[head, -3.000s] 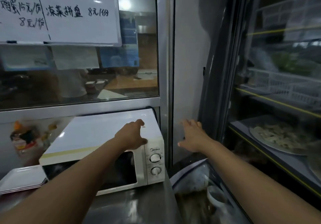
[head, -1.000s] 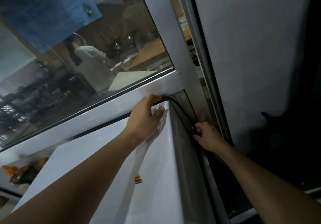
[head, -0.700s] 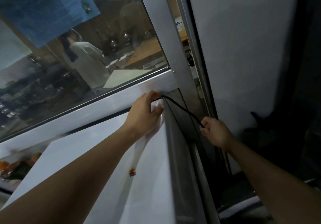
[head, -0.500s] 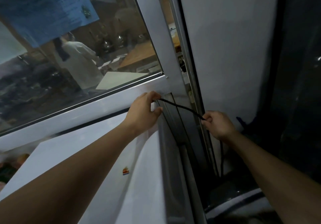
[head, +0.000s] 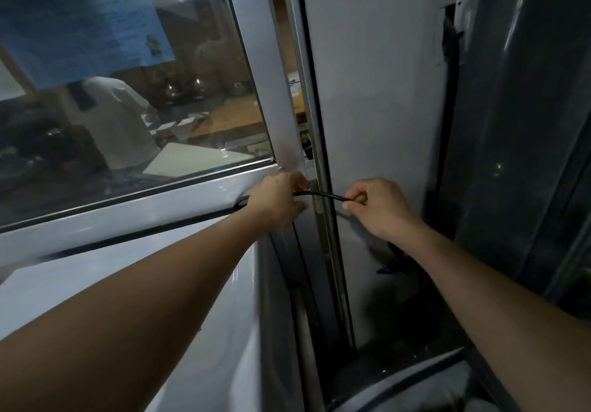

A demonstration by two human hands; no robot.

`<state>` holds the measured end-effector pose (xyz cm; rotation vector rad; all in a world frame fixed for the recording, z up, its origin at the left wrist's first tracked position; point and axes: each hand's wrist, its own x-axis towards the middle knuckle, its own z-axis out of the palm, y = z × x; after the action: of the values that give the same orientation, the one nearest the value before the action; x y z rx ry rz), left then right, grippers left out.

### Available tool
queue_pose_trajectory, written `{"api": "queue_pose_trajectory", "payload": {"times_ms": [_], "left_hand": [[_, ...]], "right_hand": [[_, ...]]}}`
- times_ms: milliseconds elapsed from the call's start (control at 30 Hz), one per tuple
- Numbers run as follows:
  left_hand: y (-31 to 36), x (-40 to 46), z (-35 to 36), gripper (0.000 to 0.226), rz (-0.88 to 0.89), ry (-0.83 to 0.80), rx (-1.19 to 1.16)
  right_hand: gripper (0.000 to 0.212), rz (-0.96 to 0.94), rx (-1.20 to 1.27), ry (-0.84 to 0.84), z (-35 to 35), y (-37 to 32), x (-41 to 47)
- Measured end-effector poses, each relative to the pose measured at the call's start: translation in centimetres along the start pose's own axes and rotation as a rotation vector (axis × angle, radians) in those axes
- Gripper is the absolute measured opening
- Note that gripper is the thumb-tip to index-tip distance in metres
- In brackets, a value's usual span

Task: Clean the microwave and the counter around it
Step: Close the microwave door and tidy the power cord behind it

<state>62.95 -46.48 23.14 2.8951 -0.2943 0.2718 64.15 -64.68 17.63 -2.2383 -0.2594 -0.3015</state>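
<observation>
The white microwave (head: 96, 299) fills the lower left; I look down on its top from close above. A thin black power cord (head: 319, 194) stretches nearly level between my hands above the microwave's back right corner. My left hand (head: 276, 202) is closed on the cord at that corner, against the metal window frame. My right hand (head: 375, 207) pinches the cord's other end in front of the grey wall panel. More black cord hangs in a loop below my right wrist. The microwave's front and door are out of view.
A glass window (head: 128, 107) with a metal frame (head: 262, 75) stands behind the microwave, a blue paper stuck on it and a person in white beyond. A grey wall panel (head: 377, 91) and a dark cabinet edge (head: 511, 123) rise on the right. A narrow dark gap runs beside the microwave.
My right hand has pulled the black cord up out of the gap beside the microwave and to the right, so it now runs level. My left hand stays on the back corner.
</observation>
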Motion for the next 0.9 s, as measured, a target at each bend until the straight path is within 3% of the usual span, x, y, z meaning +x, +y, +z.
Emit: {"api": "queue_pose_trajectory", "payload": {"times_ms": [333, 533, 667, 767, 900], "left_hand": [[0.8, -0.4, -1.3, 0.005, 0.007, 0.069, -0.159], [-0.9, -0.9, -3.5, 0.007, -0.017, 0.099, -0.302], [-2.2, -1.2, -5.4, 0.009, -0.071, 0.157, -0.470], [-3.0, -1.6, -6.1, 0.007, -0.100, 0.175, -0.575], [-3.6, -2.1, -7.2, 0.012, -0.057, 0.223, -0.493]], "right_hand": [[0.006, -0.046, 0.059, 0.017, -0.7, -2.7, -1.0], [0.014, -0.031, 0.035, -0.101, -0.2, -2.9, -2.3], [0.009, 0.084, -0.004, -0.133, 0.6, -2.1, -3.5], [0.020, 0.147, -0.020, -0.061, 1.0, -2.9, -4.0], [0.020, 0.184, 0.026, 0.060, -0.7, -5.7, -3.7]]}}
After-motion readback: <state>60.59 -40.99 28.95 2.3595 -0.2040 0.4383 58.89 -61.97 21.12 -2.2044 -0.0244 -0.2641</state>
